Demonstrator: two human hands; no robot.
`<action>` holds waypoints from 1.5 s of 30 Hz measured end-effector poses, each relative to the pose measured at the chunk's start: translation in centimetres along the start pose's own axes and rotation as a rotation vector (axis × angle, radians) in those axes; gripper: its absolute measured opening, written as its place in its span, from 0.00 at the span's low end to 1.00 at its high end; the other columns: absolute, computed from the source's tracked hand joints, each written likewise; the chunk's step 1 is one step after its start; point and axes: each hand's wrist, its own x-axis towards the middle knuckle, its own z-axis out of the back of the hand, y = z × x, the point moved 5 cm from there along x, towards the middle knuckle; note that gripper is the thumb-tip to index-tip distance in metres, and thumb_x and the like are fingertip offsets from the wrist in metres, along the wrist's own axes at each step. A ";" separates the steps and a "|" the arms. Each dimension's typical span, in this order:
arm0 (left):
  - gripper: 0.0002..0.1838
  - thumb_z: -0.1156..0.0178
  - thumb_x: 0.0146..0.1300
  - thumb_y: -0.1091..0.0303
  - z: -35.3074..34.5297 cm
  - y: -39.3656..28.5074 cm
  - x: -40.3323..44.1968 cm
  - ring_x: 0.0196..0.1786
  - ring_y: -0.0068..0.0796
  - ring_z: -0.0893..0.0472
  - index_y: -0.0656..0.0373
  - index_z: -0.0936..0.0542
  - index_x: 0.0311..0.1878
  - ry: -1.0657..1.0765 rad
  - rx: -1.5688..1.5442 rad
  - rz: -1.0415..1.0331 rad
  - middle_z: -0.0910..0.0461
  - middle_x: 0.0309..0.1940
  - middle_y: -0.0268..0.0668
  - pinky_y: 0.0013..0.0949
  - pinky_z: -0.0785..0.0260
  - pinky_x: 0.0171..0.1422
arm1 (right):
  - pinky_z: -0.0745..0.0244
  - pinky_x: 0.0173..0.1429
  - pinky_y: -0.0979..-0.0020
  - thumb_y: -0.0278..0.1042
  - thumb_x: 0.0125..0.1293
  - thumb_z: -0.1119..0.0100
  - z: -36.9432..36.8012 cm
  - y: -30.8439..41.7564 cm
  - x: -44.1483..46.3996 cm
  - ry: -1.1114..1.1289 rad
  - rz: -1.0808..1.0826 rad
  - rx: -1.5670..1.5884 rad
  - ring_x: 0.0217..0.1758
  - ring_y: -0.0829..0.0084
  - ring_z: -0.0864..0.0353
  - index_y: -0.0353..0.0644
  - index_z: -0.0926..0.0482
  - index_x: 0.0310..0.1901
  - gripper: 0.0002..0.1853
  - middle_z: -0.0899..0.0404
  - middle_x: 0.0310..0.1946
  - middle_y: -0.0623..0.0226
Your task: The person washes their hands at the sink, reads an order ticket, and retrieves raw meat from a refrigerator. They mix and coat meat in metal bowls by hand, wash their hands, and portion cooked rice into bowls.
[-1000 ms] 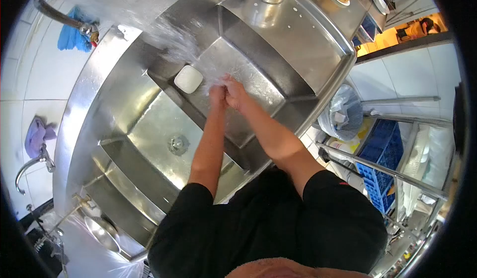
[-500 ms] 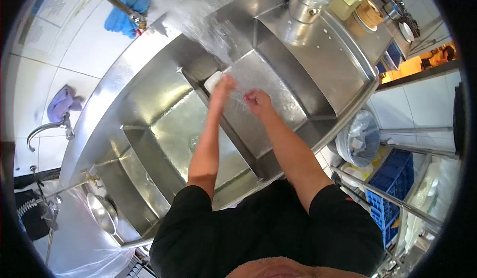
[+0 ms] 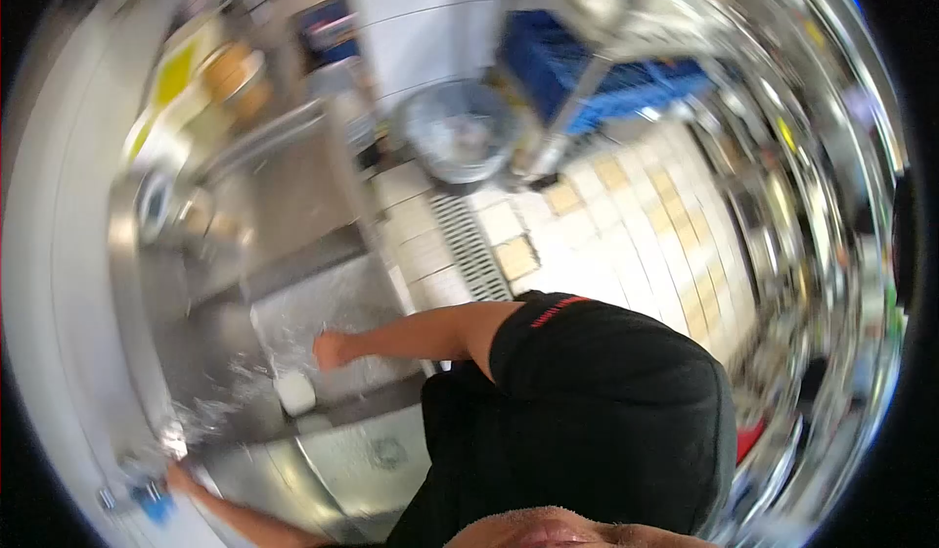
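My right hand [image 3: 331, 349] hangs over the metal sink basin [image 3: 342, 294], its fingers curled in, with nothing visible in them. A white block [image 3: 295, 391] lies in the basin, just below and left of that hand. My left hand [image 3: 179, 477] reaches to the wall side of the sink, at the base of a tap [image 3: 173, 438]; its fingers are blurred and I cannot make out their grip. Beside it hangs a blue cloth [image 3: 154, 501]. Water splashes between the tap and the white block.
A lined bin [image 3: 460, 132] stands beyond the sink, near a floor drain grate [image 3: 469, 247]. Blue crates [image 3: 606, 83] sit on a metal rack at the upper right. A yellow-green container [image 3: 176, 73] and a metal pot [image 3: 156, 201] are at the upper left. Blurred shelving lines the right.
The view has swung to the right, bringing the floor into sight. My left hand has left the white block and moved to the tap. My right hand remains over the basin.
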 end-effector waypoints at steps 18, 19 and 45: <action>0.15 0.54 0.65 0.67 -1.7 -34.3 -40.0 0.37 0.36 0.20 0.66 0.19 0.41 -0.177 -1.178 -0.533 0.19 0.39 0.44 0.35 0.26 0.44 | 0.25 0.22 0.68 0.36 0.56 0.37 8.5 -30.8 -80.8 -1.261 -0.997 1.150 0.17 0.76 0.30 0.41 0.23 0.33 0.09 0.30 0.18 0.70; 0.14 0.50 0.61 0.70 0.4 -42.2 -45.3 0.40 0.37 0.21 0.68 0.17 0.38 0.037 -1.072 -0.444 0.18 0.37 0.44 0.35 0.29 0.46 | 0.25 0.23 0.69 0.36 0.56 0.38 7.5 -30.9 -84.2 -1.292 -1.014 1.178 0.17 0.77 0.30 0.41 0.23 0.32 0.08 0.30 0.18 0.71; 0.22 0.53 0.67 0.54 -12.5 -118.6 -130.4 0.52 0.48 0.22 0.63 0.22 0.51 1.482 -0.150 -1.455 0.21 0.50 0.50 0.48 0.32 0.57 | 0.24 0.35 0.56 0.33 0.66 0.52 -28.5 -22.7 -128.4 -1.853 -1.861 2.088 0.33 0.61 0.17 0.39 0.23 0.40 0.10 0.20 0.35 0.59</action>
